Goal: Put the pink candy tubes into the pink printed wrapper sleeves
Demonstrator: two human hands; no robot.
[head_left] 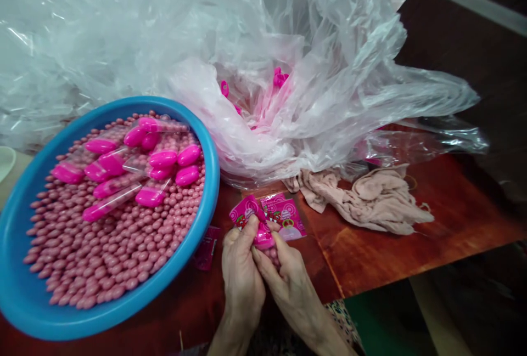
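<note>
My left hand [242,271] and my right hand [290,273] meet over the table, fingers closed around a clear candy tube [264,237] with a bright pink cap. Pink balls show through it between my fingers; its lower part is hidden by my hands. Just beyond my fingertips, touching or close to them, are printed pink paper cards [288,214] with swirl patterns. I cannot tell whether one is pinched by my left thumb. To the left, a blue basin [212,180] holds many pink candy balls [107,260], with several pink-capped tubes [113,202] lying on top.
Crumpled clear plastic bags [329,98] spread across the back, with pink caps [280,78] inside one. A beige cloth [370,199] lies at right on the reddish-brown table [370,257]. Another pink card [207,248] sits beside the basin. A pale container edge [6,161] shows far left.
</note>
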